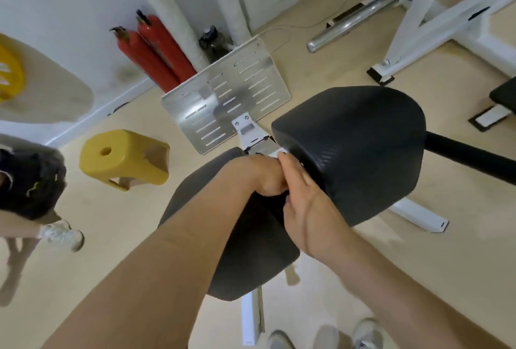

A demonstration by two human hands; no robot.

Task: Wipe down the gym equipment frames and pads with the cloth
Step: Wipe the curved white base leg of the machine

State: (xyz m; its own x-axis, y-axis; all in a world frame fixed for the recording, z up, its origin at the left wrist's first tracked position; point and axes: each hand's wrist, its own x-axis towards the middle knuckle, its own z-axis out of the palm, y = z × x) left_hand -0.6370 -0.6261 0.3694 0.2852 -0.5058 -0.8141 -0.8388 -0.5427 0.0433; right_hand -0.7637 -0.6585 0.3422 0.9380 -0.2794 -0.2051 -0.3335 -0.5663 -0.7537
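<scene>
Two black pads sit on a white frame point(252, 318): a lower seat pad point(251, 253) in the middle and a larger raised pad point(360, 147) to its right. My left hand point(258, 175) is curled in a fist at the gap between them and grips a bunched dark cloth point(272, 200), mostly hidden under the hand. My right hand point(304, 206) lies flat with straight fingers against the near side of the raised pad, touching the left hand.
A slotted metal footplate point(229, 91) stands beyond the pads. A yellow stool point(125, 158) and two red fire extinguishers point(156, 52) are to the left. A chrome bar point(354, 19) and white rack point(413, 19) are far right. Another person point(30, 181) stands at the left edge.
</scene>
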